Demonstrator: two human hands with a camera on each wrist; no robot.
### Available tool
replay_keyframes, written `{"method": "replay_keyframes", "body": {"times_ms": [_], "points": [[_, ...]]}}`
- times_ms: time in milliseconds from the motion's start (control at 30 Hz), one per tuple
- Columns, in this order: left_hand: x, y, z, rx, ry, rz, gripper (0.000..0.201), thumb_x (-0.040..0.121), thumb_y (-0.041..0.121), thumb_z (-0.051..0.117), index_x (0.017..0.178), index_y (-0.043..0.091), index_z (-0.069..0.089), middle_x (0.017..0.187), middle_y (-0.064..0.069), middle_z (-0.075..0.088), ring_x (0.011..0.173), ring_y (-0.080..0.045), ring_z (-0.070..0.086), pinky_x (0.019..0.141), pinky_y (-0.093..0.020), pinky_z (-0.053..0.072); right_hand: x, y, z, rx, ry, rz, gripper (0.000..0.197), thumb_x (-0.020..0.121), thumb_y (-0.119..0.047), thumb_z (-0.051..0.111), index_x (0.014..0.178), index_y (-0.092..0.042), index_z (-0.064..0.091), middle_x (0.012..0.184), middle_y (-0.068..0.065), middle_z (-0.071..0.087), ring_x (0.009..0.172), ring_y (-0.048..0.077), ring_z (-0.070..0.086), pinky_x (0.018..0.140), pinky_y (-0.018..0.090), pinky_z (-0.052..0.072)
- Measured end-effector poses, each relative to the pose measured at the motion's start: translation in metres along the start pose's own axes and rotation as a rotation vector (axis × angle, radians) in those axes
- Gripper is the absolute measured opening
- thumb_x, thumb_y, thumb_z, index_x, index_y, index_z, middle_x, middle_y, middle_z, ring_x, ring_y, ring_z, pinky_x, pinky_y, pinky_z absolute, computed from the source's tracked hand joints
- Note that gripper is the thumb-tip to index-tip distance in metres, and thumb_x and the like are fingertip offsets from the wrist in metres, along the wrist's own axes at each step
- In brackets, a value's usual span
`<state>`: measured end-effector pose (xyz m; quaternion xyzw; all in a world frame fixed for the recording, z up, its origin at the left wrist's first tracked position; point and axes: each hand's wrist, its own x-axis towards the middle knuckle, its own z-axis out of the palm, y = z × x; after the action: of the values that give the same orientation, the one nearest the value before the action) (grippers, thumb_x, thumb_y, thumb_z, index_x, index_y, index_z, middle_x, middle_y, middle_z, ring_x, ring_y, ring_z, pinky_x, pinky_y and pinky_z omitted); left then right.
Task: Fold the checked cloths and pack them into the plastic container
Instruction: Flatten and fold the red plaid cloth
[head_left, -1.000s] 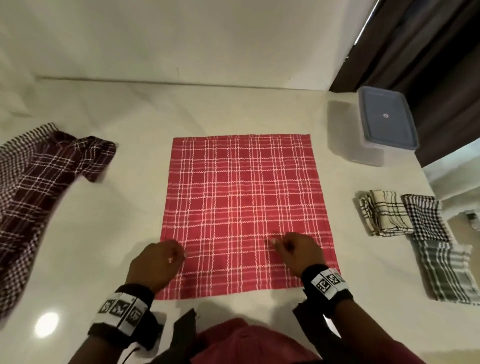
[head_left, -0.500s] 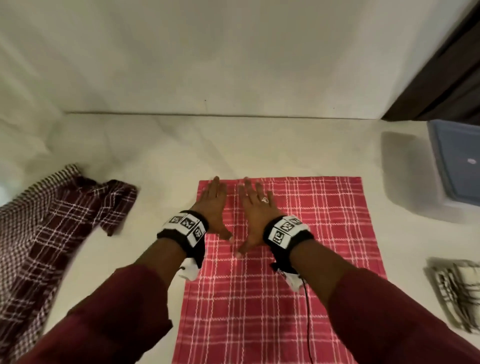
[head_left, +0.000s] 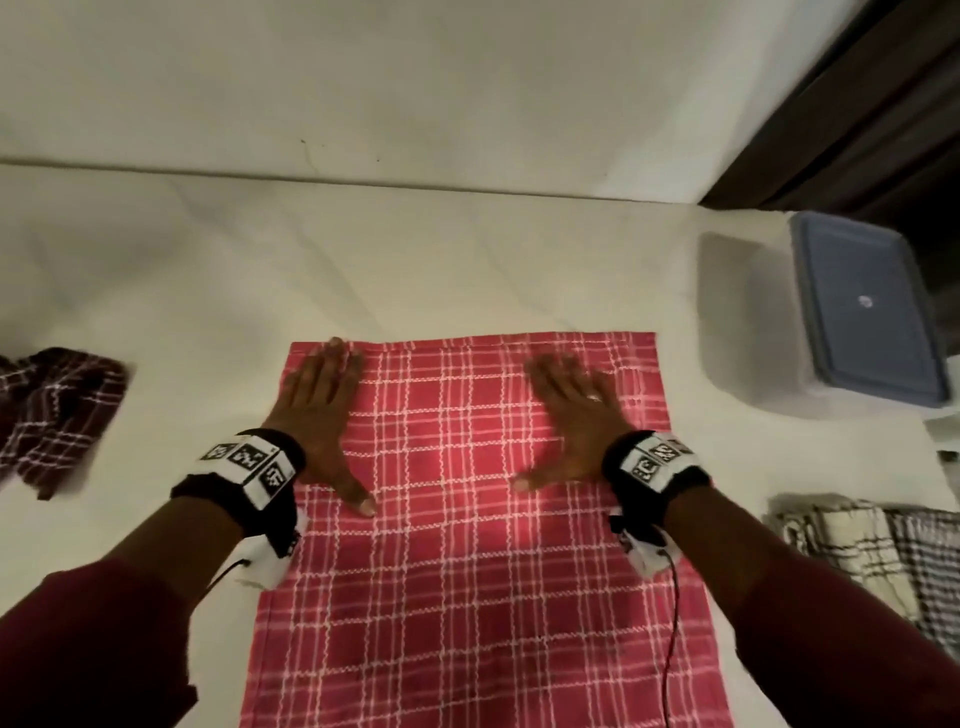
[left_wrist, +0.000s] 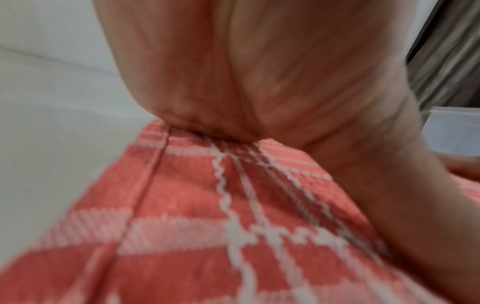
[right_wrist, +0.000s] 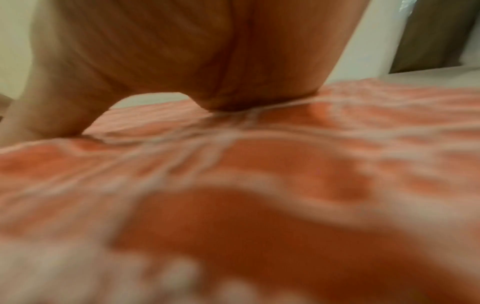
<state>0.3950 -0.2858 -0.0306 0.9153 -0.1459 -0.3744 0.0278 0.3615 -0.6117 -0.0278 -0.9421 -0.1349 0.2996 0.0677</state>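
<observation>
The red checked cloth (head_left: 483, 545) lies spread flat on the pale table (head_left: 415, 260), its far edge straight and its near end running out of the bottom of the head view. Both hands are pressed down on its far half, palms flat, fingers straight and gripping nothing: the left hand (head_left: 317, 415) sits at the far left corner with its fingertips at the hem, the right hand (head_left: 571, 415) toward the far right side, thumbs pointing in at each other across the bare middle. From the left wrist the palm (left_wrist: 259, 72) meets the weave directly; the right wrist view is blurred but shows the same contact (right_wrist: 207, 61). The plastic container (head_left: 831, 332), its blue-grey lid on, stands well off to the right near the dark curtain (head_left: 857, 104). Nearer on the right lie folded cloths (head_left: 883, 561), cream and black-and-white checked, side by side. A dark maroon checked cloth (head_left: 57, 410) lies crumpled at the left edge.
</observation>
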Motion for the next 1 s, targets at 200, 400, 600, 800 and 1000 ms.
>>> {"method": "replay_keyframes", "body": {"times_ms": [200, 400, 600, 800, 1000], "points": [[-0.022, 0.008, -0.013, 0.01, 0.016, -0.006, 0.166, 0.022, 0.089, 0.062, 0.122, 0.024, -0.053, 0.139, -0.01, -0.051, 0.128, -0.031, -0.045, 0.109, -0.047, -0.022, -0.042, 0.036, -0.003, 0.069, -0.004, 0.275, 0.149, 0.044, -0.099, 0.047, 0.139, -0.022, -0.038, 0.145, 0.007, -0.044, 0.134, 0.027, -0.04, 0.113, 0.055, -0.015], [-0.093, 0.034, 0.035, 0.147, 0.026, -0.037, 0.15, 0.053, 0.069, 0.076, 0.145, 0.006, -0.024, 0.151, -0.021, -0.031, 0.141, -0.039, -0.023, 0.116, -0.048, -0.007, -0.062, -0.138, 0.055, 0.057, -0.062, -0.279, 0.153, 0.046, -0.09, 0.058, 0.142, -0.016, -0.034, 0.149, 0.013, -0.037, 0.137, 0.033, -0.035, 0.111, 0.052, -0.021], [-0.119, 0.032, 0.099, 0.241, -0.05, -0.03, 0.167, 0.035, 0.087, 0.064, 0.128, 0.002, -0.046, 0.138, -0.019, -0.048, 0.138, -0.035, -0.032, 0.108, -0.051, -0.024, -0.063, -0.212, 0.106, -0.167, -0.155, -0.313, 0.155, 0.047, -0.089, 0.06, 0.145, -0.004, -0.025, 0.149, 0.019, -0.034, 0.136, 0.036, -0.036, 0.108, 0.058, -0.023], [-0.115, 0.026, 0.097, 0.194, -0.065, -0.026, 0.175, 0.019, 0.091, 0.06, 0.127, 0.008, -0.05, 0.138, -0.013, -0.052, 0.133, -0.032, -0.041, 0.091, -0.047, -0.043, -0.104, -0.102, 0.093, 0.027, -0.048, -0.119, 0.13, 0.059, -0.092, 0.049, 0.144, -0.031, -0.029, 0.151, 0.001, -0.038, 0.136, 0.027, -0.039, 0.111, 0.059, -0.018], [-0.131, 0.03, 0.089, 0.231, -0.063, -0.045, 0.17, 0.023, 0.096, 0.052, 0.127, 0.008, -0.05, 0.138, -0.014, -0.052, 0.132, -0.034, -0.042, 0.101, -0.059, -0.029, -0.157, -0.002, 0.089, 0.173, 0.026, 0.327, 0.123, 0.063, -0.095, 0.032, 0.142, -0.027, -0.034, 0.148, 0.002, -0.041, 0.136, 0.026, -0.037, 0.114, 0.059, -0.011]]}}
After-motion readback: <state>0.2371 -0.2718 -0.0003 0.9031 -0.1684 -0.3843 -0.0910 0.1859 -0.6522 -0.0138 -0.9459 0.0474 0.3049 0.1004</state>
